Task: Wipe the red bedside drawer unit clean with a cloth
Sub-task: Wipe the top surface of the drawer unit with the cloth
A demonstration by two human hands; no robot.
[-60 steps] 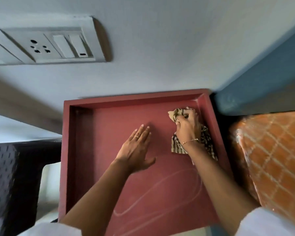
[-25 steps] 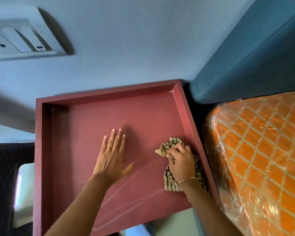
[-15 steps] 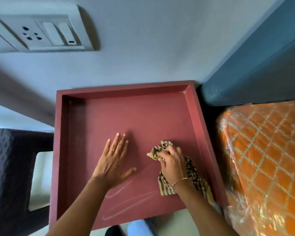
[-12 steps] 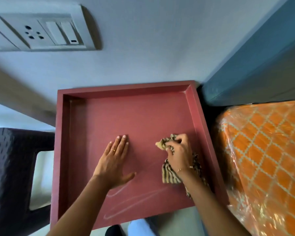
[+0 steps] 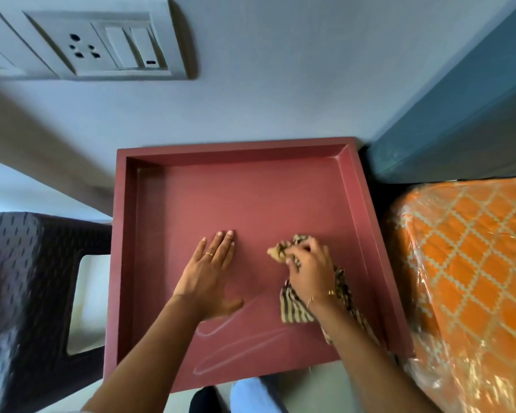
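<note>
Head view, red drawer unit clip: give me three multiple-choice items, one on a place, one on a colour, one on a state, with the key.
1. Where does the striped beige-and-brown cloth lie on the red recessed top of the bedside drawer unit?
A. right half
B. far left corner
C. off the unit

2. What colour is the plastic-wrapped patterned mattress?
A. green
B. orange
C. white

3. How is the left hand?
A. gripping the cloth
B. flat on the top
C. raised clear

Key: A, it lies under the right hand, near the right rim; B, an orange lattice print shows; B, its straight fingers rest on the surface.
</note>
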